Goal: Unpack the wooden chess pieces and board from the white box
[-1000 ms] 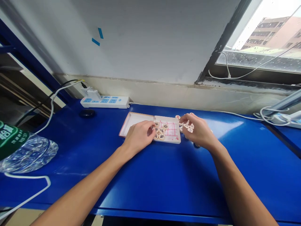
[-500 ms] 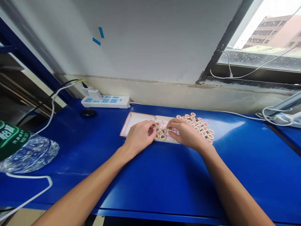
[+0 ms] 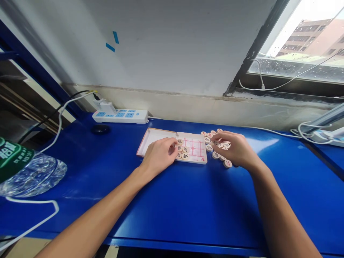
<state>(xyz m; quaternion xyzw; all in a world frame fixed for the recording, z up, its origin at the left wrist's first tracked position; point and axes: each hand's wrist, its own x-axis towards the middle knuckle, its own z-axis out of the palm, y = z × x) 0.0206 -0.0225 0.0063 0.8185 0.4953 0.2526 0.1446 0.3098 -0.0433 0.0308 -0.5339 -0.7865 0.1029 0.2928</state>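
An open shallow box with a red grid printed inside lies on the blue table; its lid lies flat to the left. Several round wooden chess pieces sit in the box's left part. My left hand rests curled on the box's left edge, fingertips touching those pieces. A heap of loose pieces lies on the table right of the box. My right hand hovers over this heap, fingers bent and pinching at a piece.
A white power strip with a plug lies at the back left by the wall. A plastic water bottle lies at the left edge, with a white cable in front. Cables run at the right under the window.
My right hand went from the loose pieces to the box, set a piece there, and moved back right over the heap. The left hand stayed put.
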